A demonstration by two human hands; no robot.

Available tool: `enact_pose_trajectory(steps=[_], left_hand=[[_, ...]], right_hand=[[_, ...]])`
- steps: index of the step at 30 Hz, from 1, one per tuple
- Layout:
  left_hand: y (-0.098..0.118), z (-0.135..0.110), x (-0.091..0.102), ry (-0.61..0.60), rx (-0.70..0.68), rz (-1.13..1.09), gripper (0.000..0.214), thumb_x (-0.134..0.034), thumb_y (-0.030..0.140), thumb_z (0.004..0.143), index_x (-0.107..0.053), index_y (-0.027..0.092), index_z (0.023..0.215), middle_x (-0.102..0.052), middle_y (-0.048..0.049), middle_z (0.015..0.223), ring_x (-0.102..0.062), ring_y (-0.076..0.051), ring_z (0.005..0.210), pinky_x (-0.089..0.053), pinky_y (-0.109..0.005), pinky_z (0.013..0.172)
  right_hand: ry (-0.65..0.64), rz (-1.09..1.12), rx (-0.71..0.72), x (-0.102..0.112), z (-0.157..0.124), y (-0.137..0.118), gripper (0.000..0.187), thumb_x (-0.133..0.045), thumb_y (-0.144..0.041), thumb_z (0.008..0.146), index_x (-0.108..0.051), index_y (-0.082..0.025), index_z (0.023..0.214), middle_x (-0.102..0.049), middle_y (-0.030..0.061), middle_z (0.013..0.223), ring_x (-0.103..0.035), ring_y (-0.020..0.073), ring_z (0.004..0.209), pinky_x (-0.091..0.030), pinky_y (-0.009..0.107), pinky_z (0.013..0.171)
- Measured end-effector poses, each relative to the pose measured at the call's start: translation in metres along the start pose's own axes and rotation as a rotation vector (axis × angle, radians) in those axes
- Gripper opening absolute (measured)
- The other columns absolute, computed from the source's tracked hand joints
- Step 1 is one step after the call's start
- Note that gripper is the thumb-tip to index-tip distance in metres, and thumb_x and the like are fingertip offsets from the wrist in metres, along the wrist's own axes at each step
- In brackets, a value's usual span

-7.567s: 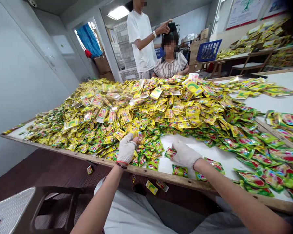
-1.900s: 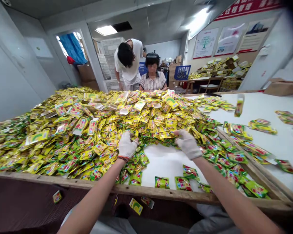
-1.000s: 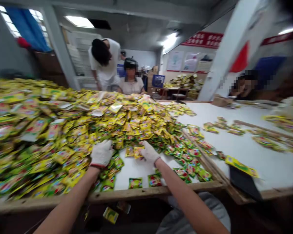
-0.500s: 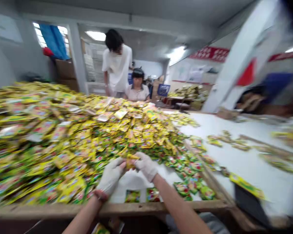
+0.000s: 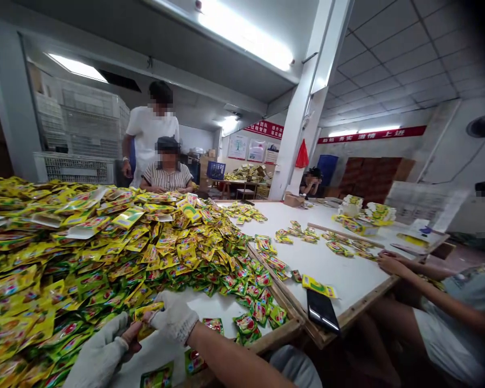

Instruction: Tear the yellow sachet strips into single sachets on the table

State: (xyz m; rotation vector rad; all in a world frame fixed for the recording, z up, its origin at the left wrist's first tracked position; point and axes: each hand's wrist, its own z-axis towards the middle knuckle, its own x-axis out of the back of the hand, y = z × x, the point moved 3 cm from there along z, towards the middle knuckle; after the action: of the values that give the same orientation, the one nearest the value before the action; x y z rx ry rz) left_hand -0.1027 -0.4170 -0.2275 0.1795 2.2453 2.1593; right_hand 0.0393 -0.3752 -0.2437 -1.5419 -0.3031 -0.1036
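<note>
Both my hands wear off-white knit gloves with bare fingertips showing. At the lower left, my left hand (image 5: 103, 347) is closed at the edge of a small yellow packet (image 5: 144, 310), thumb against it. Closed from the other side, my right hand (image 5: 174, 318) grips the same packet, and its fingers partly hide it. Beside and beyond my hands rises a big heap of yellow and green packets (image 5: 117, 253). Loose green packets (image 5: 248, 326) lie to the right of my right hand. Another green packet (image 5: 157, 375) is near the table's front edge.
A wooden strip (image 5: 277, 288) divides the white table (image 5: 355, 272). Beyond it lies a black phone (image 5: 322, 311) with a yellow packet (image 5: 318, 285) against its top. A co-worker's hands (image 5: 390, 264) rest at the right edge. Two people (image 5: 167, 175) are behind the heap.
The view has swung to the right and sharpened, so the heap and my hands appear further left and lower. The co-worker at right has come into view. My hands still hold a yellow packet.
</note>
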Motion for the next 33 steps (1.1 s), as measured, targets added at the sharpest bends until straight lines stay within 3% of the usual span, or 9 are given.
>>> enact_pose_trajectory(steps=[4,8,14,22,24,27,29,30,33], left_hand=[[-0.009,0.008,0.000,0.053,0.030,-0.042,0.041,-0.077,0.044,0.054,-0.061,0.019,0.083,-0.064,-0.0026,0.071,-0.063,-0.020,0.060,-0.052,-0.026,0.049],[-0.016,0.014,0.002,0.075,0.019,-0.017,0.043,-0.076,0.042,0.051,-0.060,0.020,0.085,-0.067,-0.0050,0.079,-0.064,-0.023,0.066,-0.054,-0.029,0.050],[-0.020,0.015,0.008,0.067,0.011,0.107,0.048,-0.073,0.048,0.050,-0.059,0.019,0.086,-0.063,-0.0020,0.064,-0.058,-0.019,0.054,-0.045,-0.025,0.042],[-0.018,0.014,0.001,-0.016,-0.028,0.105,0.051,-0.076,0.053,0.051,-0.060,0.020,0.087,-0.056,0.0028,0.057,-0.055,-0.016,0.053,-0.043,-0.022,0.044],[-0.024,0.018,0.005,0.012,-0.057,0.125,0.053,-0.075,0.052,0.052,-0.061,0.019,0.091,-0.057,0.0031,0.057,-0.054,-0.016,0.053,-0.044,-0.022,0.046],[-0.041,0.030,0.018,0.135,-0.058,0.141,0.059,-0.073,0.048,0.056,-0.060,0.017,0.104,-0.063,0.0003,0.068,-0.056,-0.016,0.056,-0.046,-0.024,0.050],[-0.052,0.037,0.025,0.204,-0.029,0.149,0.065,-0.071,0.046,0.057,-0.058,0.015,0.113,-0.067,-0.0028,0.079,-0.058,-0.017,0.060,-0.048,-0.025,0.051],[-0.055,0.039,0.027,0.214,-0.013,0.151,0.067,-0.071,0.045,0.057,-0.057,0.015,0.116,-0.068,-0.0042,0.084,-0.060,-0.018,0.061,-0.049,-0.026,0.051],[-0.053,0.038,0.025,0.165,0.010,0.126,0.076,-0.073,0.044,0.056,-0.054,0.014,0.123,-0.069,-0.0078,0.094,-0.063,-0.020,0.068,-0.051,-0.027,0.054]], right_hand=[[0.099,-0.038,-0.077,0.000,0.006,0.004,0.015,-0.065,-0.018,0.071,-0.061,-0.017,0.085,-0.055,-0.0043,0.068,-0.048,0.0079,0.058,-0.043,0.018,0.054],[0.025,-0.031,-0.067,-0.004,0.007,0.005,0.021,-0.070,-0.020,0.066,-0.064,-0.017,0.086,-0.058,-0.0039,0.067,-0.050,0.0091,0.056,-0.043,0.019,0.051],[-0.130,-0.002,-0.109,-0.004,0.005,0.007,0.022,-0.073,-0.026,0.065,-0.062,-0.017,0.082,-0.053,-0.0054,0.061,-0.049,0.0083,0.050,-0.044,0.020,0.046],[-0.139,0.073,-0.084,-0.008,0.013,0.023,0.030,-0.076,-0.029,0.062,-0.055,-0.017,0.080,-0.053,-0.0051,0.062,-0.048,0.0077,0.047,-0.042,0.019,0.041],[-0.151,0.073,-0.068,-0.008,0.015,0.024,0.033,-0.078,-0.029,0.060,-0.055,-0.018,0.082,-0.052,-0.0052,0.061,-0.048,0.0087,0.047,-0.042,0.021,0.041],[0.024,0.165,0.127,0.005,0.007,-0.004,0.045,-0.081,-0.027,0.055,-0.053,-0.020,0.090,-0.055,-0.0039,0.072,-0.047,0.0072,0.053,-0.044,0.021,0.049],[0.213,0.352,0.338,0.021,-0.011,-0.043,0.047,-0.077,-0.030,0.061,-0.051,-0.020,0.098,-0.057,-0.0005,0.085,-0.049,0.0068,0.059,-0.047,0.021,0.056],[0.247,0.468,0.435,0.028,-0.023,-0.065,0.044,-0.072,-0.034,0.068,-0.049,-0.020,0.102,-0.058,0.0012,0.088,-0.052,0.0077,0.062,-0.048,0.022,0.059],[0.136,0.490,0.717,0.036,-0.058,-0.128,0.042,-0.064,-0.033,0.079,-0.046,-0.022,0.116,-0.060,0.0063,0.105,-0.060,0.0120,0.083,-0.051,0.027,0.075]])
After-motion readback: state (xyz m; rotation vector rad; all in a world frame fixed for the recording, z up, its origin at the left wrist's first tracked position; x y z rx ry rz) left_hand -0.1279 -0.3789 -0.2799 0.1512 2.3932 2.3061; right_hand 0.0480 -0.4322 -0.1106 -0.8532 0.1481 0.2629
